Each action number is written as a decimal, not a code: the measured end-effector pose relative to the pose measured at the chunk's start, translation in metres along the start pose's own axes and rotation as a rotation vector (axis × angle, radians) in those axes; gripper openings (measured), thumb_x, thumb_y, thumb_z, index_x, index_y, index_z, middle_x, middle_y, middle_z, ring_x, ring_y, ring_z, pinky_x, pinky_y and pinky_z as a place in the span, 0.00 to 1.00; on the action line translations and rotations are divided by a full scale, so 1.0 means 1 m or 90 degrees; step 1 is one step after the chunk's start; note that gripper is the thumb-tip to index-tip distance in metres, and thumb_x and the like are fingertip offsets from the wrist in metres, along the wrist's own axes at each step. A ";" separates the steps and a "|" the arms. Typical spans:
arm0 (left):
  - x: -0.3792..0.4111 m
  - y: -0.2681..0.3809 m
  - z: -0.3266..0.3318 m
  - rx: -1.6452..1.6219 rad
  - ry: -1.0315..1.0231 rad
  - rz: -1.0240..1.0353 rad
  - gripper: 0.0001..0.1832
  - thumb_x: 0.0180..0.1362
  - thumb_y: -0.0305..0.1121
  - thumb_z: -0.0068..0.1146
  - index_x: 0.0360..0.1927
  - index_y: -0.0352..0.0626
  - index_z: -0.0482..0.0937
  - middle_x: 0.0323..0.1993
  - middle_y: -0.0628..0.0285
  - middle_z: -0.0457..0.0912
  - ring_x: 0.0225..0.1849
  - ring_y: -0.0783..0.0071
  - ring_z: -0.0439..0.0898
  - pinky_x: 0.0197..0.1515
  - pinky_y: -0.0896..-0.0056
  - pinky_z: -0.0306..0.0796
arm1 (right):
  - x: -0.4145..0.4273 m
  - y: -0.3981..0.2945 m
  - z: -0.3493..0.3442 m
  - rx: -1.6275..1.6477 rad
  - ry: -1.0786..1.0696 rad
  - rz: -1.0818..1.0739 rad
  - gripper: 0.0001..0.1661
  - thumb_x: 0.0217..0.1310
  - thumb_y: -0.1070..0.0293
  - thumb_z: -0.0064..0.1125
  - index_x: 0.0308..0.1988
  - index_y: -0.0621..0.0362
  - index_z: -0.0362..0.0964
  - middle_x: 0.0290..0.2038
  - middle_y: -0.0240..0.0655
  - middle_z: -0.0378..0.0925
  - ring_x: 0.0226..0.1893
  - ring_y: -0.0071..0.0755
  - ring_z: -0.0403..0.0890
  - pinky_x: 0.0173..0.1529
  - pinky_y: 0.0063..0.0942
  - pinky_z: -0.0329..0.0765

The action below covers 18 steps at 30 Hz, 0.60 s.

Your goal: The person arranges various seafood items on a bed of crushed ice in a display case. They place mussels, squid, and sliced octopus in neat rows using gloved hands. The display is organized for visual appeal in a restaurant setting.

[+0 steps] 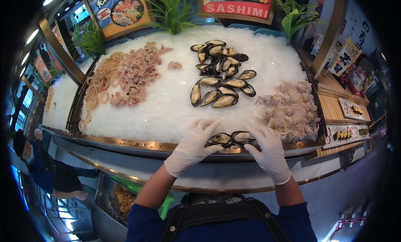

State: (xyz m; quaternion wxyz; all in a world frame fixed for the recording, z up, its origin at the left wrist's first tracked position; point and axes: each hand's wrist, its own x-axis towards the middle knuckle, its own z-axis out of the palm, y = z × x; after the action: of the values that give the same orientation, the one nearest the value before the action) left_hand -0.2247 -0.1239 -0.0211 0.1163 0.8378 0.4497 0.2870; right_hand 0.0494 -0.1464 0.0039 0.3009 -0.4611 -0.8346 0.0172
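Both my hands wear white disposable gloves and are at the front edge of the ice display (166, 116). My left hand (195, 145) has its thumb and forefinger around a half-shell mussel (221, 138). In my right hand (268, 151), thumb and fingers grip the outer end of another half-shell mussel (244, 137). The two mussels lie end to end near the metal rim (131, 144), flesh side up. Beyond them, a cluster of half-shell mussels (219, 66) rests on the ice. My fingers partly cover the outer ends of the two shells.
Squid rings (97, 88) and chopped squid pieces (141, 73) lie on the left of the ice. Cut crabs (288, 110) sit at right. Plated food (343, 135) stands on wooden slats. A co-worker (47, 167) stands left, near a metal tray of seafood (117, 201).
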 end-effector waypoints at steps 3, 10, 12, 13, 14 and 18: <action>0.001 -0.029 -0.015 0.021 0.098 -0.035 0.39 0.59 0.39 0.74 0.73 0.45 0.70 0.60 0.48 0.76 0.63 0.47 0.74 0.66 0.52 0.70 | -0.016 0.006 0.011 0.075 0.083 0.043 0.27 0.60 0.69 0.72 0.58 0.59 0.76 0.49 0.43 0.80 0.48 0.51 0.80 0.52 0.43 0.77; 0.073 -0.060 -0.037 0.110 0.128 -0.184 0.30 0.64 0.42 0.68 0.66 0.39 0.76 0.53 0.44 0.81 0.58 0.45 0.78 0.62 0.52 0.73 | -0.026 0.002 0.023 0.196 0.096 0.076 0.23 0.61 0.75 0.70 0.57 0.58 0.77 0.49 0.43 0.82 0.47 0.50 0.82 0.52 0.41 0.79; 0.093 -0.055 -0.038 0.141 0.082 -0.227 0.29 0.63 0.43 0.67 0.63 0.38 0.78 0.51 0.43 0.82 0.56 0.44 0.79 0.60 0.52 0.74 | -0.027 -0.001 0.022 0.210 0.105 0.077 0.23 0.62 0.75 0.70 0.57 0.58 0.77 0.49 0.43 0.82 0.47 0.49 0.83 0.51 0.40 0.80; 0.100 -0.054 -0.037 0.161 0.066 -0.252 0.28 0.63 0.44 0.67 0.61 0.37 0.79 0.51 0.43 0.82 0.55 0.43 0.80 0.59 0.52 0.74 | -0.028 -0.003 0.022 0.218 0.109 0.077 0.23 0.62 0.75 0.70 0.57 0.58 0.77 0.50 0.43 0.83 0.47 0.48 0.83 0.50 0.39 0.80; 0.105 -0.053 -0.036 0.180 0.051 -0.277 0.27 0.62 0.44 0.66 0.60 0.37 0.80 0.50 0.42 0.82 0.54 0.43 0.81 0.58 0.51 0.75 | -0.030 -0.001 0.024 0.215 0.126 0.073 0.23 0.62 0.76 0.69 0.57 0.58 0.77 0.50 0.42 0.82 0.43 0.44 0.81 0.49 0.36 0.79; 0.107 -0.065 -0.029 0.202 0.089 -0.255 0.19 0.60 0.41 0.67 0.48 0.38 0.80 0.44 0.44 0.83 0.49 0.44 0.82 0.54 0.50 0.76 | -0.041 0.004 0.026 0.214 0.142 0.095 0.24 0.61 0.77 0.70 0.57 0.58 0.78 0.50 0.41 0.82 0.40 0.40 0.80 0.46 0.33 0.79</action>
State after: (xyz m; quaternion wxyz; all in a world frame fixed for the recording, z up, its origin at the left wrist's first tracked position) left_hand -0.2399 -0.0014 0.0132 0.0066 0.7178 0.6531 0.2413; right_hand 0.0552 -0.1696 -0.0385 0.4618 -0.4641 -0.7450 0.1276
